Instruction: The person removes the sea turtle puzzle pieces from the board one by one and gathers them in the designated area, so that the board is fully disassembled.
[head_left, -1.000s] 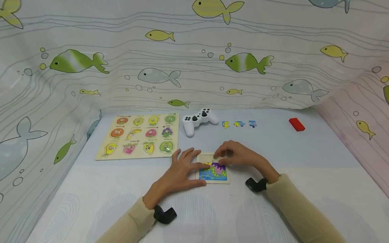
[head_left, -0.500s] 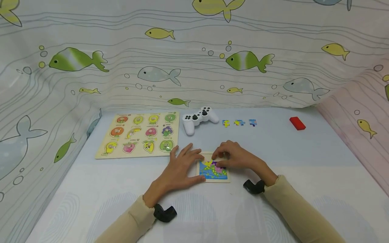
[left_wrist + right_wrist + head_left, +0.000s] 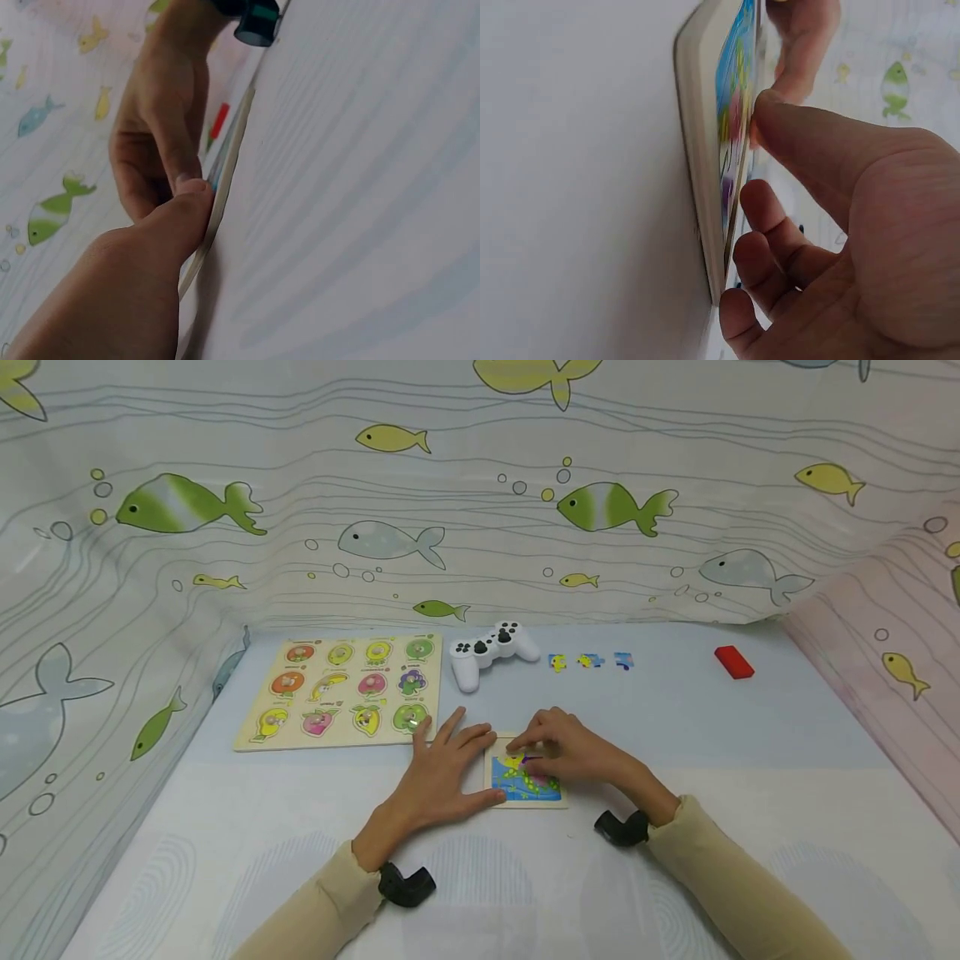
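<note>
While the left hand [image 3: 442,781] lies at the near-left side of the small picture puzzle [image 3: 536,792], its fingers spread and its thumb on the lower edge, the right hand [image 3: 573,753] bends its thumb and forefinger over the puzzle's upper part. Whether those two fingertips pinch a piece or merely press on one cannot be told, even from the right wrist view.

Over the last second the right hand has slid leftward along the top of the puzzle, so that it now hides most of the purple part. The left forefinger, which lay across the picture a second ago, has drawn back to the upper-left corner. The left hand thus seems to be steadying the puzzle and leaving the fingerwork to the right.

The puzzle lies flat on the worktop [image 3: 570,885], between the two hands. At its upper left a pale strip shows without picture, so it looks unfinished. Beyond it, three loose pieces sit untouched in a row, just where they were: a first piece [image 3: 557,662], a middle piece [image 3: 590,661] and a third piece [image 3: 624,662].

To the left, the fruit board [image 3: 345,728] reaches under the left fingertips; contact there is unclear. A white game controller [image 3: 492,649] stands beside it, and a red block [image 3: 734,662] lies well apart at the far right.
</note>
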`<state>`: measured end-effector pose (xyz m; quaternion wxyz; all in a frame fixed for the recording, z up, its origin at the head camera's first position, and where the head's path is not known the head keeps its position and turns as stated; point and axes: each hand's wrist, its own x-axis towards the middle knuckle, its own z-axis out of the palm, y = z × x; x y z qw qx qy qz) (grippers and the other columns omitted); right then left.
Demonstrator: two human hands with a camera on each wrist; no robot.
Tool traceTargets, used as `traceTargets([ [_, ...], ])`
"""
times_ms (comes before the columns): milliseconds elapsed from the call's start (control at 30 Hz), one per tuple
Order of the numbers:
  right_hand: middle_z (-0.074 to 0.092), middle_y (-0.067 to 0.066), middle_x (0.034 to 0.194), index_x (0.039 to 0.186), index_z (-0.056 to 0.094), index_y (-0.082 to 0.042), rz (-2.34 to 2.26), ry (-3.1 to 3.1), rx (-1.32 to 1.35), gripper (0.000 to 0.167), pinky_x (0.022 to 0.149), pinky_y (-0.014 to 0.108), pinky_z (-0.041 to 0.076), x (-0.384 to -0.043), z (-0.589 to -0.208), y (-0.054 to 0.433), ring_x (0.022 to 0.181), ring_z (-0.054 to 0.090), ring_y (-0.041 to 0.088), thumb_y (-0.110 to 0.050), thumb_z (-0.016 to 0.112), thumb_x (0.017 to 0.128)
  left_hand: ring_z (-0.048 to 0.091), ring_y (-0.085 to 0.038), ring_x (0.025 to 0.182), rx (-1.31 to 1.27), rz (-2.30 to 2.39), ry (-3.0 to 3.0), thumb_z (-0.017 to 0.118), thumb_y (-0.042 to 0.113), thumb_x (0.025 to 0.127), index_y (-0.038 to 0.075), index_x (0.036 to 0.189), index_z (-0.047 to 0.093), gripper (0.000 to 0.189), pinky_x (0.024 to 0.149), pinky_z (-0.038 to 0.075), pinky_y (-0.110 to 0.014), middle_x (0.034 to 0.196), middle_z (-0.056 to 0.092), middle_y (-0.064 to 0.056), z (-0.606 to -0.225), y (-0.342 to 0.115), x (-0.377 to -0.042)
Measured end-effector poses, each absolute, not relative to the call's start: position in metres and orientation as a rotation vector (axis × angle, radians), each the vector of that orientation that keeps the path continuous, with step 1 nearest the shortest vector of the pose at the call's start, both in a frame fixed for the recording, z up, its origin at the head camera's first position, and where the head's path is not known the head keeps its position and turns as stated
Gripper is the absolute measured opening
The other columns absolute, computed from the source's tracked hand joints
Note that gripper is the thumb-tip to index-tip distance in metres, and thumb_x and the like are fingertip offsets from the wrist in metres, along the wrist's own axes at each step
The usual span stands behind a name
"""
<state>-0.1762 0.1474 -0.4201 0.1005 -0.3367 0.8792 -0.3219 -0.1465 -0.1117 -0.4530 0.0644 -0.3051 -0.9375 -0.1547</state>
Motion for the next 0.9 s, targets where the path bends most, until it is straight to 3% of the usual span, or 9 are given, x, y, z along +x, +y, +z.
traceTargets([
  [233, 0.063, 0.001, 0.104, 0.121, 0.076, -0.021, -0.923, 2.584, -1.036, 0.03, 0.078, 0.033, 0.03, -0.1734, -0.4232, 0.1426, 0.088, 0.043, 0.016, -0.018, 0.075, 0.092, 0.037, -0.032, 0.151, -0.94, -0.501, -2.808, 0.064, 0.069, 0.084, 0.02, 0.147, 0.054, 0.081, 0.119, 0.019, -0.067, 0.152, 0.054, 0.001, -0.4525, -0.1112, -0.1471],
  [900, 0.063, -0.001, 0.1, 0.116, 0.078, -0.023, -0.967, 2.595, -0.985, 0.026, 0.079, 0.035, 0.028, -0.1703, -0.4239, 0.1401, 0.089, 0.043, 0.016, -0.016, 0.075, 0.09, 0.036, -0.033, 0.15, -0.896, -0.535, -2.814, 0.066, 0.071, 0.082, 0.023, 0.144, 0.057, 0.08, 0.117, 0.016, -0.069, 0.147, 0.055, 0.002, -0.4559, -0.1108, -0.1466],
])
